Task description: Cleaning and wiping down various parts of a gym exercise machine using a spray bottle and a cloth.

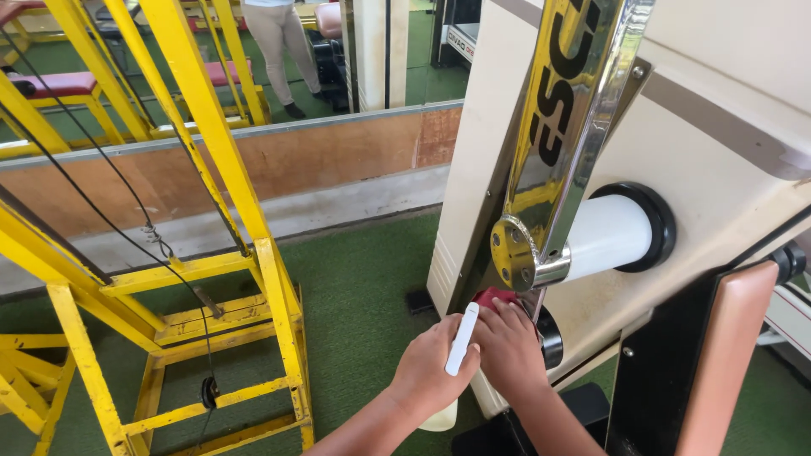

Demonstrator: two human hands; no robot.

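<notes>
1. The left hand (427, 371) is closed around a slim white stick-shaped tool (462, 339), held upright with its upper end near the red cloth (494, 296).
2. The right hand (509, 353) presses its fingers against that red cloth, which sits bunched against the lower end of the chrome arm (562, 143) of a cream-coloured exercise machine (718, 177). Whether the fingers pinch the cloth or only push on it cannot be told.
3. The work seems to be wiping or treating the metal just under the round chrome hub (514, 252). To do it well, I would judge that the cloth should stay flat against the metal, pressed firmly.
4. The white tool's tip sits close to the right hand's fingers; keeping it angled away from them would likely avoid smearing or a slip.
5. A white roller (604, 236) in a black collar stands just right of the hub, clear of both hands.
6. No container shows anywhere near the hands; what the white tool may hold cannot be seen.
7. A yellow steel frame (211, 253) with a cable stands well apart on the green floor (363, 287).
</notes>
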